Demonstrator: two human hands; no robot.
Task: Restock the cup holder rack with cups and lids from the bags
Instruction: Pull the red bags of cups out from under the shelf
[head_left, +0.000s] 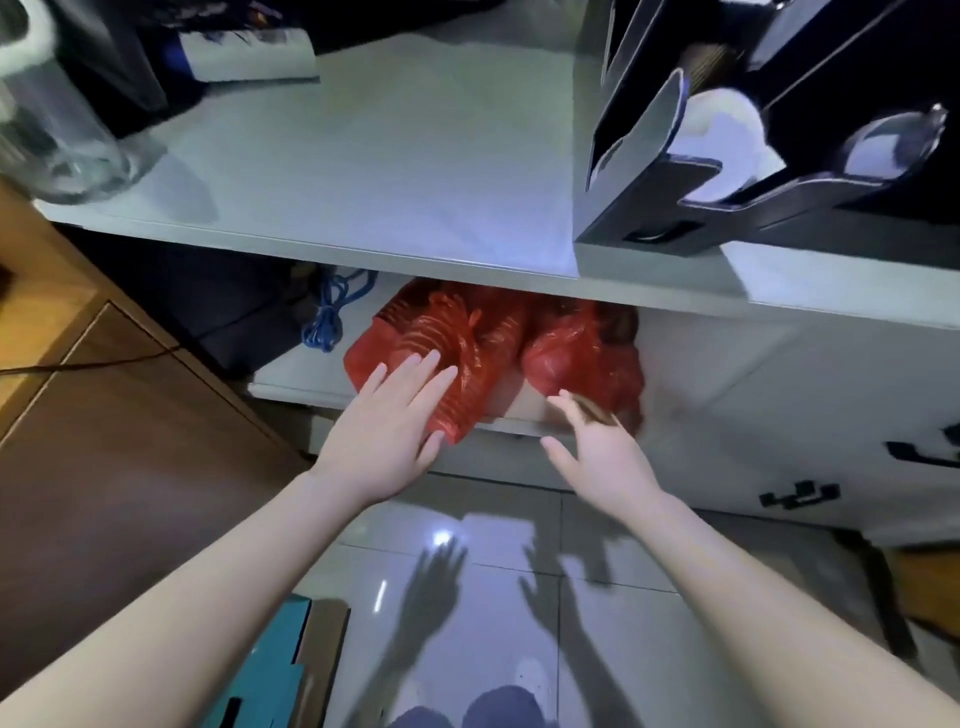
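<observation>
Head view looks down past a white tabletop (332, 171) to a lower shelf (291, 387) beneath it, where the red plastic bags (498, 343) lie bunched together. Through the nearer bag the ribbed outline of a stacked sleeve shows (cups or lids, I cannot tell which).

The left hand (387, 428) lies flat on the left bag, fingers straight and spread, pressing or steadying the plastic without curling round it. The right hand (602, 452) hovers just beside the right bag, fingers loosely extended and blurred; it seems to grasp nothing, though contact with the bag is unclear.

The cup holder rack (753, 150) stands on the tabletop at upper right, dark, with slanted channels. One channel shows something white and rounded, another a clear domed shape, so it seems to hold some stock.

As a judgement, the task is near its start: the bags sit on the shelf, apparently unopened, nothing in hand. Left to do: pull the bags out, open them, and load cups and lids into the rack.
</observation>
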